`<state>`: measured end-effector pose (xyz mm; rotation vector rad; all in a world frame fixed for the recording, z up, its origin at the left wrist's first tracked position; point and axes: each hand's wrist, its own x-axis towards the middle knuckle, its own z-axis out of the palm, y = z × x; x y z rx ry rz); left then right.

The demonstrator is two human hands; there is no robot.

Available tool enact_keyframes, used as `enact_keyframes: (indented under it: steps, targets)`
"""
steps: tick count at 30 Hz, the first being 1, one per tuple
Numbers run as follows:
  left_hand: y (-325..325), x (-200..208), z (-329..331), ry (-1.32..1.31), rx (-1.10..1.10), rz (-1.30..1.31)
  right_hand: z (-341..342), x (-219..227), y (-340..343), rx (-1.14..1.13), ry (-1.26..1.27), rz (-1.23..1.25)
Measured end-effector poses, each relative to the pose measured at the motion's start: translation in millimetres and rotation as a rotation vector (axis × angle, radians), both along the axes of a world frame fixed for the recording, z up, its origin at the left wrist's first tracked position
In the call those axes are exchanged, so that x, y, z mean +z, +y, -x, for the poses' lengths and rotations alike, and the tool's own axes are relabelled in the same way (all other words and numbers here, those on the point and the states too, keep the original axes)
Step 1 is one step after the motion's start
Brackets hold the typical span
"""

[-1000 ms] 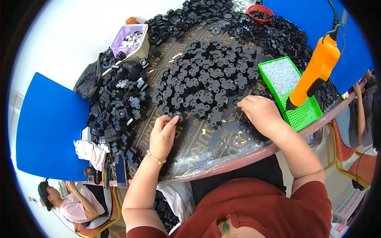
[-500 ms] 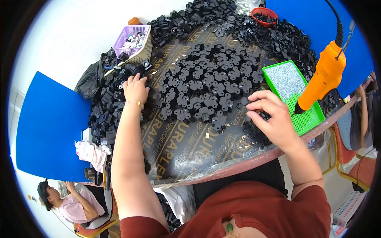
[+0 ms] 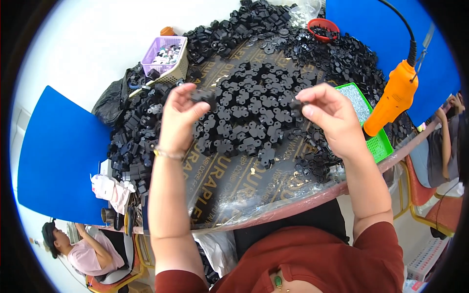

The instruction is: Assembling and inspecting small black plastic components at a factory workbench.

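My left hand [image 3: 180, 117] is raised over the table's left side, thumb and fingers closed on a black plastic housing [image 3: 205, 98]. Across from it, my right hand [image 3: 332, 117] pinches a small dark plastic piece [image 3: 296, 105] whose exact shape I cannot make out. Between and beyond the hands spreads a group of flat-faced black plastic parts with eyelets [image 3: 254, 102]. To the left of my left hand lies a heap of black housings [image 3: 134, 132]. Small black hexagonal rings [image 3: 307, 168] lie below my right hand.
An orange electric screwdriver [image 3: 393, 97] hangs over a green tray [image 3: 380, 149] of small silvery screws. A red bowl [image 3: 323, 29] and piles of black parts line the far edge. A purple basket [image 3: 155, 51] stands far left. Blue panels [image 3: 58, 156] flank the table; a person [image 3: 90, 251] sits beyond.
My left hand has come up from the left heap, moving right with a black housing in it. My right hand has risen slightly and now pinches a small dark piece.
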<state>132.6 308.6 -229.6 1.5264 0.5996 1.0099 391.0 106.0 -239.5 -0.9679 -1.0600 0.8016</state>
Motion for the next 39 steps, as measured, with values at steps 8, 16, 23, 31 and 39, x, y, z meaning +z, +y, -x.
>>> enact_keyframes:
  steps: [8, 16, 23, 31, 39]
  targets:
    - [-87, -45, -8, -0.474, -0.360, 0.488, 31, 4, 31, 0.228, -0.028, -0.048]
    - [-85, -70, -5, -0.436, -0.313, 0.471, 47, -23, 22, 0.338, 0.067, 0.021]
    - [-89, -73, -6, -0.405, -0.381, 0.441, 47, -19, 16, 0.339, -0.137, 0.072]
    - [-97, -69, -12, -0.359, -0.411, 0.419, 49, -25, 21, 0.186, -0.173, -0.092]
    - [-95, -72, -11, -0.382, -0.405, 0.308, 40, -25, 18, 0.222, -0.291, 0.084]
